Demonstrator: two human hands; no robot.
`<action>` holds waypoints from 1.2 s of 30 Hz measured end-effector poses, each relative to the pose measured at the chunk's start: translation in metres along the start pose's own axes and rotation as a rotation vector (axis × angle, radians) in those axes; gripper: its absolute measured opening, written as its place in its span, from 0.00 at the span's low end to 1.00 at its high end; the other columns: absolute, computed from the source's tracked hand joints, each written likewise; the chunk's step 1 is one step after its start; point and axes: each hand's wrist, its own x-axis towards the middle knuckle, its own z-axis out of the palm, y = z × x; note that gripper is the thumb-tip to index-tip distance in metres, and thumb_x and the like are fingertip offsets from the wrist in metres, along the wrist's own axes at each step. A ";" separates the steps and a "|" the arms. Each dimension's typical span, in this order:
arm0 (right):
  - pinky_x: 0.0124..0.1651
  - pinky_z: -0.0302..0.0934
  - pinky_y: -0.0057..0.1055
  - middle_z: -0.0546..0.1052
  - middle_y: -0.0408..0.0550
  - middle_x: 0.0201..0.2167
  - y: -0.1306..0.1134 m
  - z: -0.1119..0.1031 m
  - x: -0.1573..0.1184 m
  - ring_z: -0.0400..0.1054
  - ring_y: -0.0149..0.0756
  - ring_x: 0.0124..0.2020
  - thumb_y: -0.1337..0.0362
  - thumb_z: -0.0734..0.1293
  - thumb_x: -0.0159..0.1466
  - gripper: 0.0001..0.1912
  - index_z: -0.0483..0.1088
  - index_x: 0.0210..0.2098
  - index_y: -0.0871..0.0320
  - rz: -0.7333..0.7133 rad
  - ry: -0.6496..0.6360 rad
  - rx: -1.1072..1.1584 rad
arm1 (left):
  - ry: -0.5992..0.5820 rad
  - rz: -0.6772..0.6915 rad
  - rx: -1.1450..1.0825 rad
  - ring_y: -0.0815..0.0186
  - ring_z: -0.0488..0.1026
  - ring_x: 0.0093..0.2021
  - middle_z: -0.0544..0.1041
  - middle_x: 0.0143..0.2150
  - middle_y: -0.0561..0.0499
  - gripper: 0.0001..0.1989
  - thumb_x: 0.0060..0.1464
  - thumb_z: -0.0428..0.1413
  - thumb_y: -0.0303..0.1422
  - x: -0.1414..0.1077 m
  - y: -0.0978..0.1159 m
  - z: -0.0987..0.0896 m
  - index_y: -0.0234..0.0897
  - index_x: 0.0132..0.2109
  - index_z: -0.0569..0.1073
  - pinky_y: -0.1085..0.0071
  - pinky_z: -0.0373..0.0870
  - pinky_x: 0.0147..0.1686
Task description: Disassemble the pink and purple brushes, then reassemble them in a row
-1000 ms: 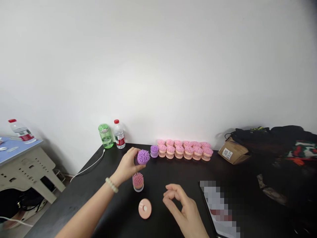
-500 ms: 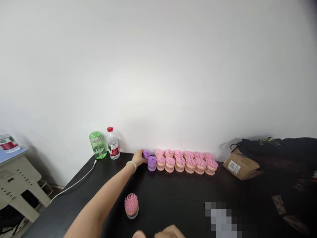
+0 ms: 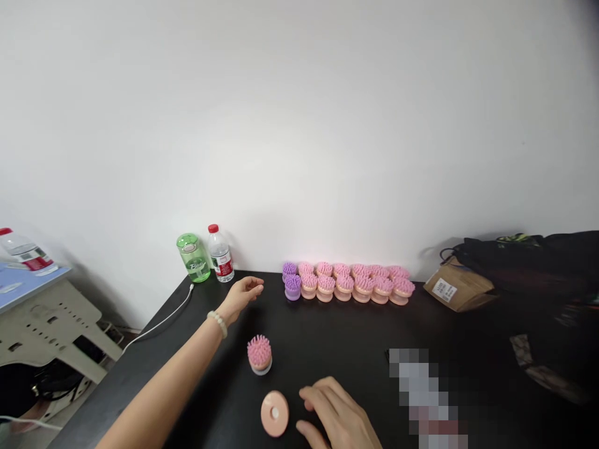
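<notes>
My left hand (image 3: 239, 298), with a beaded bracelet (image 3: 218, 323) at the wrist, hovers over the black table with fingers apart and holds nothing. To its right stand two purple bristle brushes (image 3: 292, 288), one behind the other. They end a double row of pink bristle brushes (image 3: 344, 288) along the wall. Below that hand a single pink brush (image 3: 259, 352) stands bristles up on a pale base. A peach round disc (image 3: 267, 416) with a pale centre lies in front of it. My right hand (image 3: 339, 415) is just right of the disc, not touching it, thumb and fingers apart.
A green bottle (image 3: 193, 259) and a red-capped water bottle (image 3: 221, 255) stand at the back left by a white cable (image 3: 163, 322). A brown paper bag (image 3: 461, 287) and a dark bag (image 3: 528, 268) lie at right. Another bottle (image 3: 32, 254) rests on a blue-topped desk.
My left hand has let go of the rear purple brush and drawn back to the left. My right hand has come further into view, and the peach disc now shows beside it.
</notes>
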 end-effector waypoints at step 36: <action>0.55 0.69 0.41 0.74 0.52 0.57 -0.006 0.014 0.005 0.71 0.45 0.54 0.55 0.65 0.69 0.27 0.61 0.66 0.47 0.095 0.293 0.464 | -0.222 -0.136 -1.023 0.63 0.76 0.45 0.78 0.42 0.48 0.21 0.43 0.72 0.33 -0.179 0.029 0.082 0.36 0.42 0.73 0.63 0.70 0.52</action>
